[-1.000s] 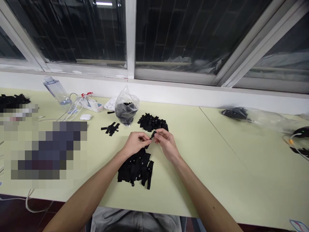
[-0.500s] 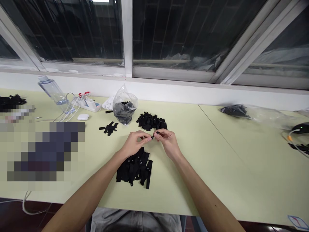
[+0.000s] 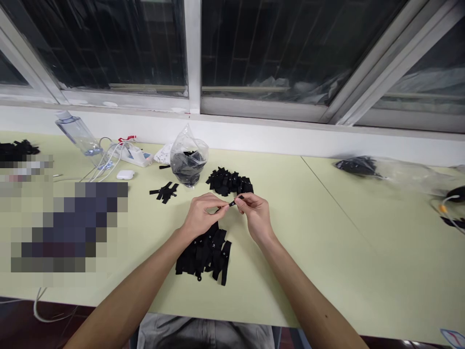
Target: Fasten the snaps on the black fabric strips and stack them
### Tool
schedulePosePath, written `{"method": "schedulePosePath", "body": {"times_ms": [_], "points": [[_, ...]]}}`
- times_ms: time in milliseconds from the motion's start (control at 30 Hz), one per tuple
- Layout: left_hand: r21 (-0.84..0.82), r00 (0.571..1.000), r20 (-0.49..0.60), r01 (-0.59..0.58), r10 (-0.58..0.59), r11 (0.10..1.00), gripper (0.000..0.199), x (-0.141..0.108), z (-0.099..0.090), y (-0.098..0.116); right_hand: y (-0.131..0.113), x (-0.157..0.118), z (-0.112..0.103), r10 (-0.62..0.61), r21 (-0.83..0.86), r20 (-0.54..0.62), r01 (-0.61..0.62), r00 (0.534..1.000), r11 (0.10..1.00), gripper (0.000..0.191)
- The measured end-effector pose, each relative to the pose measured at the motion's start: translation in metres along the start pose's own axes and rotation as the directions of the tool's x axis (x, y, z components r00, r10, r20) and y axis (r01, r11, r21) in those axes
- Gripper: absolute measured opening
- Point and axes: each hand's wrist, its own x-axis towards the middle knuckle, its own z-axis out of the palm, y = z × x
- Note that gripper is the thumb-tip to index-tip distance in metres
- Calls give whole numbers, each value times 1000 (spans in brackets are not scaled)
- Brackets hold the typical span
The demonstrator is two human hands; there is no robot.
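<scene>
A short black fabric strip with a small pale mark is stretched between my two hands, just above the table. My left hand pinches one end between thumb and fingertips. The other end is pinched by my right hand. Below my left hand lies a pile of similar black strips, several with small white marks, partly covered by that hand. Beyond both hands is a heap of short black pieces. A smaller group of black strips rests to the left.
Behind the small group stands a clear plastic bag of black pieces. A tilted bottle, a power strip with cables and a white earbud case are farther left. Another bag lies right, by the window wall.
The strip now shows more plainly between my fingertips, with my right hand slightly farther from my left. Both hands stay above the same spot; the piles look unchanged.
</scene>
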Motion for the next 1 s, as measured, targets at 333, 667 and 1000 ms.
{"method": "schedulePosePath", "body": {"times_ms": [333, 667, 1000], "points": [[-135, 972, 89, 226, -215, 965, 22, 2, -4, 7, -2, 1, -4, 5, -28, 59, -4, 998, 1000, 27], [-266, 937, 77, 350, -342, 898, 27, 0, 6, -16, -4, -12, 8, -244, -328, -77, 207, 967, 922, 27], [-200, 966, 63, 258, -250, 945, 22, -1, 7, -21, 2, -9, 5, -397, -500, 238, 462, 887, 733, 15]]}}
